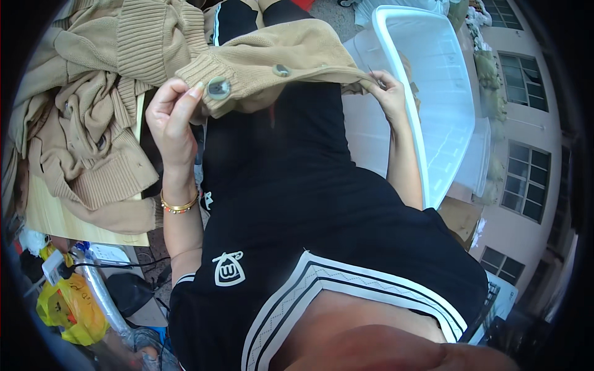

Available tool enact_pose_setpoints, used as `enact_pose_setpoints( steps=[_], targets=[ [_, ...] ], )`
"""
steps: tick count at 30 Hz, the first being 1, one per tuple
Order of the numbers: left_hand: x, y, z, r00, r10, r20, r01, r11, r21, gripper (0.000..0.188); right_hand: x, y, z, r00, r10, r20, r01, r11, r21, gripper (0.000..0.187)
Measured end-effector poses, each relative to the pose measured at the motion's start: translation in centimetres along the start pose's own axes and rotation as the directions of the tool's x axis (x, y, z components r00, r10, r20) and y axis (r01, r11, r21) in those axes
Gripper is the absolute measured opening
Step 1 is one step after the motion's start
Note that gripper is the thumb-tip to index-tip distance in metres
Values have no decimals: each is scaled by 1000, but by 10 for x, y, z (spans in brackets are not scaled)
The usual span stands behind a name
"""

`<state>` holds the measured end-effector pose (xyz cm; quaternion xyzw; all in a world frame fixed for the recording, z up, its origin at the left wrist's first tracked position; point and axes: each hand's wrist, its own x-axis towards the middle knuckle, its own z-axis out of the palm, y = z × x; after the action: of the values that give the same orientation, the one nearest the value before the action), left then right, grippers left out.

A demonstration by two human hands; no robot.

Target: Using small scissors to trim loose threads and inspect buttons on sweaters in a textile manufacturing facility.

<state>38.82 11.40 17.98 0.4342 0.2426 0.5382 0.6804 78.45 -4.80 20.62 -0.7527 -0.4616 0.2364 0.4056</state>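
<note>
A tan knit cardigan [297,46] is stretched across my lap, its button edge running between my two hands. My left hand [176,120] pinches the ribbed corner of this edge, thumb beside a large dark marbled button [218,88]. Farther along the edge sits a second button [281,70]. On the right, my right hand [390,96] is closed on the other end of the edge. A thin dark sliver shows at its fingertips, too small to name. Both hands hold the cardigan up in front of my black clothing.
More tan knitwear [80,111] lies heaped at the left on a pale wooden board [68,213]. A large white plastic tub [427,142] stands close by my right arm. At the lower left are a yellow plastic bag [77,306], a black cable and a white plug [54,267].
</note>
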Motion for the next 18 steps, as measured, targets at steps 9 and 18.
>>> enact_pose_setpoints(
  steps=[9, 18],
  targets=[
    [25, 0, 6, 990, -101, 96, 99, 995, 24, 9, -29, 31, 9, 975, 49, -218, -25, 994, 111, 18],
    [38, -8, -9, 989, -87, 123, 90, 996, -22, 1, -34, 28, 17, 878, -130, -461, 44, 980, -193, 19]
  ],
)
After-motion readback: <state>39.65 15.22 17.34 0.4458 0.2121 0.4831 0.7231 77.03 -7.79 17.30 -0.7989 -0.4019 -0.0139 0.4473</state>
